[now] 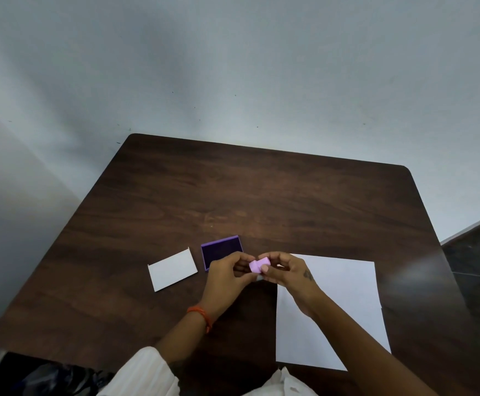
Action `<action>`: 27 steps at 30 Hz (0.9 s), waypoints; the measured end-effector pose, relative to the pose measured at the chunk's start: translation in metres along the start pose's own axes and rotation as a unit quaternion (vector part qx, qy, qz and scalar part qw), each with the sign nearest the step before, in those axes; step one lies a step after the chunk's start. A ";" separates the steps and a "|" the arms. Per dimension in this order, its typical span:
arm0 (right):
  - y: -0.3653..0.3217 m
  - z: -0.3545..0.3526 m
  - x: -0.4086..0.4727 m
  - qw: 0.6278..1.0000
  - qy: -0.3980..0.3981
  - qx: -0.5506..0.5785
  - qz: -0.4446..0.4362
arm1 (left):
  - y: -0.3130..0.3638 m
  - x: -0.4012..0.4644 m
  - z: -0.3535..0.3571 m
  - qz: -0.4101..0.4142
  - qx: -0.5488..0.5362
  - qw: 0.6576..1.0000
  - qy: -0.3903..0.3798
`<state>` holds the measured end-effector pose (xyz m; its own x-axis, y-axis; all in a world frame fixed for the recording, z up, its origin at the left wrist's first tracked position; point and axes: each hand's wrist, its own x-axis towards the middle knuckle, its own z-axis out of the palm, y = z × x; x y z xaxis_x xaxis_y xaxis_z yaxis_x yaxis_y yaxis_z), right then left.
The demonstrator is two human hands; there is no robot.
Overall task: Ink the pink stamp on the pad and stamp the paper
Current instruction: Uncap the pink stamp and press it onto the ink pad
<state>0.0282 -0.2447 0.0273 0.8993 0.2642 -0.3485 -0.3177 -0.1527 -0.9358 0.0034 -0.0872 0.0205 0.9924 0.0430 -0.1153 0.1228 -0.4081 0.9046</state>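
Note:
A small pink stamp [258, 265] is held above the table between both hands. My left hand [227, 271] grips it from the left and my right hand [287, 271] from the right, fingertips closed on it. Just behind my left hand lies the open purple ink pad [220, 248], its dark inked face up. A white sheet of paper [344, 304] lies flat to the right, partly under my right forearm.
A small white card or lid [172, 270] lies left of the ink pad. Everything rests on a dark wooden table [261, 195] that stands against a pale wall. A dark floor shows at the right.

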 end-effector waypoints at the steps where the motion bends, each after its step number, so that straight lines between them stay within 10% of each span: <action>1: -0.001 -0.001 -0.001 1.000 -0.013 -0.001 -0.005 | 0.000 0.000 -0.001 -0.004 -0.004 1.000 -0.001; 27: -0.010 0.003 -0.004 0.997 0.056 0.040 0.021 | 0.004 -0.009 -0.003 0.006 -0.023 1.000 0.019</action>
<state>0.0268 -0.2413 0.0382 0.9108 0.1508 -0.3843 -0.3754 -0.0845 -0.9230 -0.0047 -0.0865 0.0263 0.9933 0.0731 -0.0900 0.1107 -0.3671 0.9236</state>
